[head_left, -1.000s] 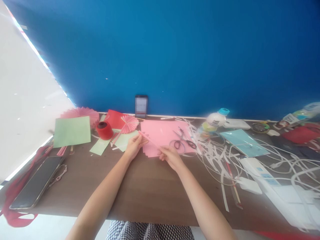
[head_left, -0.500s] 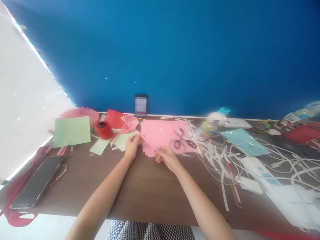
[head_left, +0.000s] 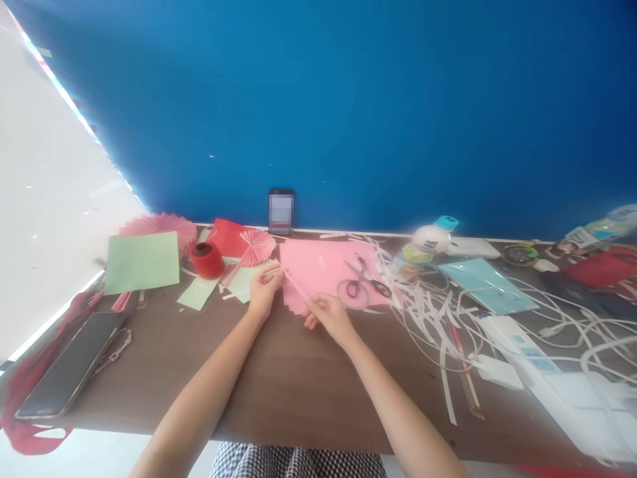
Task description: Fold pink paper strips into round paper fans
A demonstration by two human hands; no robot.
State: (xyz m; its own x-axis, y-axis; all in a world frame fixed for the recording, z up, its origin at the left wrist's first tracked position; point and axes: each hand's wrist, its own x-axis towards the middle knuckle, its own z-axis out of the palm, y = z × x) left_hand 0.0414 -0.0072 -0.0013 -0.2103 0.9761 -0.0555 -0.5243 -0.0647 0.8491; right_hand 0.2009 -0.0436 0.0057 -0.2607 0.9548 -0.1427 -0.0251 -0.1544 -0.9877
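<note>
A thin pink paper strip is stretched slantwise between my two hands. My left hand pinches its upper end, and my right hand has the lower end between thumb and fingers. Beneath the strip lies a stack of pink paper sheets. Scissors with dark handles rest on the right part of that stack. Left of my left hand are a small pink pleated fan, a red spool and pieces of green paper.
A phone stands against the blue wall. Another phone lies at left. On the right are a bottle, white paper strips, a blue packet and a power strip among tangled cables.
My right hand has shifted very slightly left and down along the strip's lower end. My left hand keeps its pinch in nearly the same place.
</note>
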